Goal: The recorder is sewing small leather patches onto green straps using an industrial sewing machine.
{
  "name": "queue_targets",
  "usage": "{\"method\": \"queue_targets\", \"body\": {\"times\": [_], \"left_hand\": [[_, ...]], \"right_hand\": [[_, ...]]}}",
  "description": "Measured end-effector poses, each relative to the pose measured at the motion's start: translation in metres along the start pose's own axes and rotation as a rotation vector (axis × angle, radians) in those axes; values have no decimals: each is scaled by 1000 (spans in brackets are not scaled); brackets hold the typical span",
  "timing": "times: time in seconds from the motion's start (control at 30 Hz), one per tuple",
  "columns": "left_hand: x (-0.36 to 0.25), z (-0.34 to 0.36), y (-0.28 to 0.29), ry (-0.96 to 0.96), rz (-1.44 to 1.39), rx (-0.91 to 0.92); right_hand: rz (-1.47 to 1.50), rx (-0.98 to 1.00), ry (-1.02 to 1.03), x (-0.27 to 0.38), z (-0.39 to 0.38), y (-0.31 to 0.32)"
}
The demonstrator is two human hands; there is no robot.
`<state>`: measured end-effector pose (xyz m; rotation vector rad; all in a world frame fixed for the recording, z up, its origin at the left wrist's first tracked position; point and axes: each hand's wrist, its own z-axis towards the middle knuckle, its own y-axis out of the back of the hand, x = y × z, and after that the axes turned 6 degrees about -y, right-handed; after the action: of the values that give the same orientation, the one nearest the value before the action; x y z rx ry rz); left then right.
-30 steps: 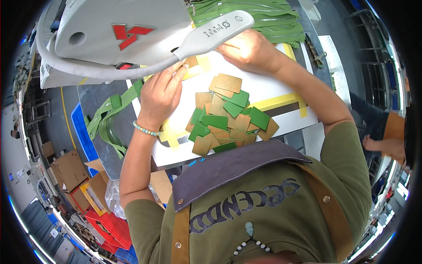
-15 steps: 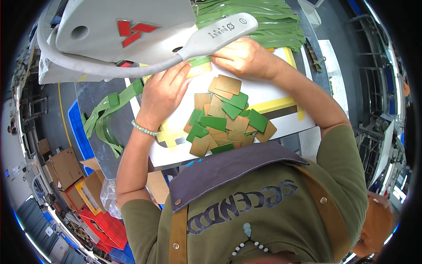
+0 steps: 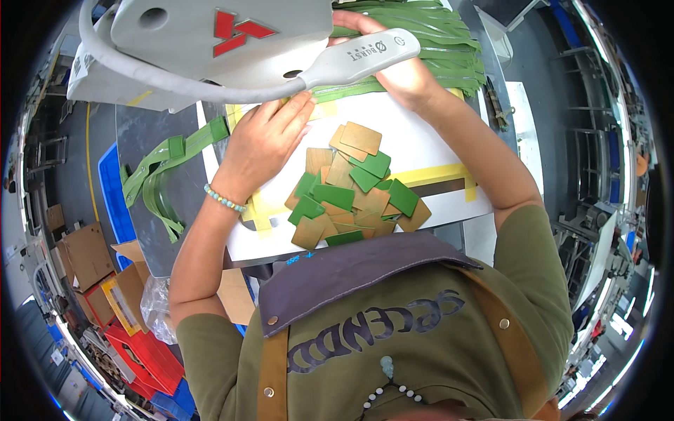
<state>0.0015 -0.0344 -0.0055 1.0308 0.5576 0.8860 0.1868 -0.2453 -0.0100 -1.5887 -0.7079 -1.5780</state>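
My left hand, with a beaded bracelet at the wrist, lies flat with fingers stretched forward under the grey lamp. Its fingertips touch or nearly touch a green zipper strip beside the sewing machine head. My right hand is raised at the far side, fingers stretched out and apart from the thumb, by a bundle of green zipper strips. The lamp head hides part of that hand. Between my forearms lies a loose pile of small square patches, some green, some tan.
A flexible lamp neck arches over the work. Other green zipper strips hang over the table's left side. Yellow tape edges the white work surface. A blue bin, cardboard boxes and a red crate stand at left.
My right hand has gone from the strip near the machine to the far zipper bundle and opened. My left hand stays near the strip. The whole view has shifted slightly.
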Motion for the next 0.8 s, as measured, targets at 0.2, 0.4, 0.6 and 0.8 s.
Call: {"method": "queue_targets", "body": {"times": [0.2, 0.4, 0.6, 0.8], "left_hand": [[3, -1, -1, 49, -14, 25], [0, -3, -2, 85, 43, 42], [1, -3, -1, 53, -11, -10], [4, -6, -3, 102, -131, -28]], "right_hand": [[163, 45, -85, 5, -21, 17], [-1142, -15, 324, 16, -44, 14], [-1282, 33, 439, 8, -53, 5], [-1314, 15, 441, 8, -53, 4]]}}
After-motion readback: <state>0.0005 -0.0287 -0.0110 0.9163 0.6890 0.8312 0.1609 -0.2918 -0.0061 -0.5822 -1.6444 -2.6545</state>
